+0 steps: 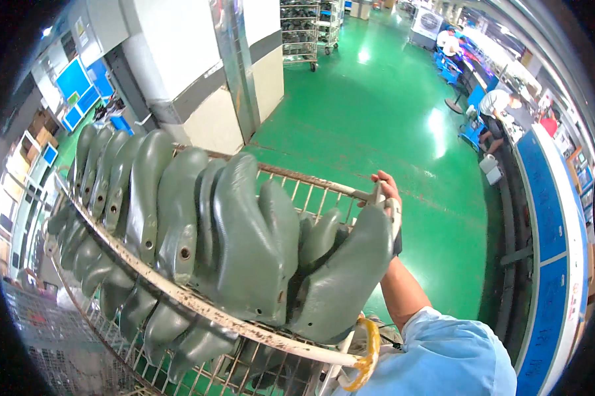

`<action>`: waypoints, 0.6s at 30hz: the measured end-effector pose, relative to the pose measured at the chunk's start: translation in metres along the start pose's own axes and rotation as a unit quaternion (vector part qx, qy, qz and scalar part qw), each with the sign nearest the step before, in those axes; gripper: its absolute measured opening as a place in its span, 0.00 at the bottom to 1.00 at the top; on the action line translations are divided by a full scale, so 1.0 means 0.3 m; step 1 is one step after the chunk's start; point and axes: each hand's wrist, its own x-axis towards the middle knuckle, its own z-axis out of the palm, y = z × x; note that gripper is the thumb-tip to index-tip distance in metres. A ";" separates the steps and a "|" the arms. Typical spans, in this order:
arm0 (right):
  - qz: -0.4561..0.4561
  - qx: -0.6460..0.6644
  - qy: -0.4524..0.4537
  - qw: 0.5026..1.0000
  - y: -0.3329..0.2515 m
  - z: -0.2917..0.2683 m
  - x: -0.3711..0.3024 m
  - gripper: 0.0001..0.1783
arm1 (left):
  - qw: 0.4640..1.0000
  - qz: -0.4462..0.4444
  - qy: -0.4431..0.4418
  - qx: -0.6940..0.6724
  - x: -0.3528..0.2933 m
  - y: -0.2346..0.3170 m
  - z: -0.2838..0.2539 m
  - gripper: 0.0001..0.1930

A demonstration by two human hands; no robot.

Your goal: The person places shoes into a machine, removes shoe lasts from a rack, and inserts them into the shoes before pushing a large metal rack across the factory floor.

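My right hand (388,187) reaches in from the lower right, its fingers curled round the pale metal frame at the far right corner of a wire rack cart (297,177). A dark green shoe last (353,277) stands right beside that hand and hides part of it. More green lasts (241,244) stand in a tight row along the top tier, several with round holes in them. Others lie on the tier below, behind the cart's worn front rail (198,298). A yellow-wrapped loop (371,353) is at the rail's near right end. My left hand is out of view.
Green floor (350,99) stretches ahead. A white and grey pillar (205,86) rises beyond the cart. Loaded racks (300,33) stand farther off. Blue and white panels (541,198) line the right, where people (495,105) sit at benches. A white jug (490,168) sits near them.
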 end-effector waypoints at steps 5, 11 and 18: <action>-0.033 -0.017 0.022 0.999 0.086 0.027 0.128 0.22 | 0.999 0.041 0.031 0.009 0.110 0.055 0.063 0.16; -0.035 -0.065 -0.003 0.997 0.249 0.081 0.323 0.23 | 0.993 0.093 0.076 -0.003 0.219 0.132 0.213 0.16; 0.164 -0.074 -0.128 0.975 0.509 -0.028 0.470 0.34 | 0.975 0.156 0.153 -0.034 0.396 0.344 0.469 0.17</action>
